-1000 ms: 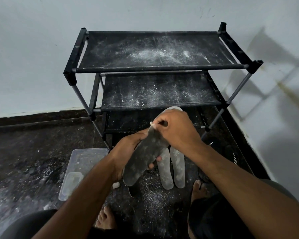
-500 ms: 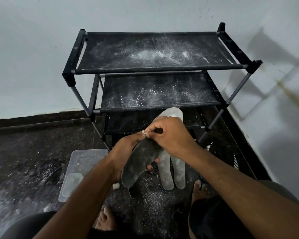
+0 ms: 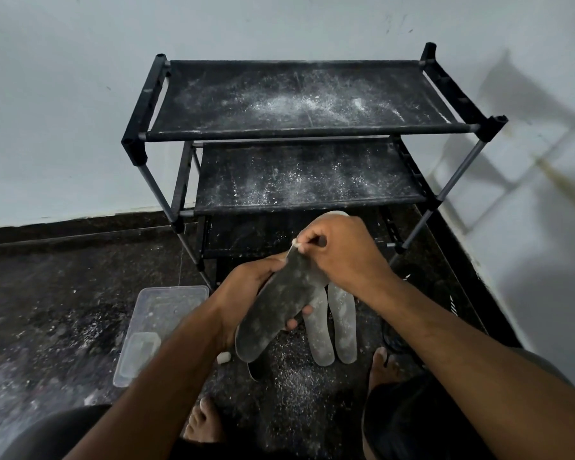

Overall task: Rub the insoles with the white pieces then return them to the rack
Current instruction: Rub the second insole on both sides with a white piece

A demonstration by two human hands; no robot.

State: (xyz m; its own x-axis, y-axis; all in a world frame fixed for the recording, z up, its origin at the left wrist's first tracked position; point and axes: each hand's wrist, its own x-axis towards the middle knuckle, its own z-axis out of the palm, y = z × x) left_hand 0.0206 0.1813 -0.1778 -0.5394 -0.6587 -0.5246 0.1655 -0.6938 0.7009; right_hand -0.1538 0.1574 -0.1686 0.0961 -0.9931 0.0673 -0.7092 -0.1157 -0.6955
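Your right hand (image 3: 342,250) pinches what looks like a white piece (image 3: 295,242) at the toe of the insole (image 3: 279,303) your left hand (image 3: 246,293) grips; hard rubbing could crumble it.

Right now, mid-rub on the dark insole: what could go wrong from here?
1. The right hand pinches only a small white piece at the tip of the dark insole; it could slip out or crumble.
2. The left hand grips the insole mid-length, so the tip may flex under pressure.
3. Two pale insoles and a loose white piece lie near the bare feet, where they could be stepped on.
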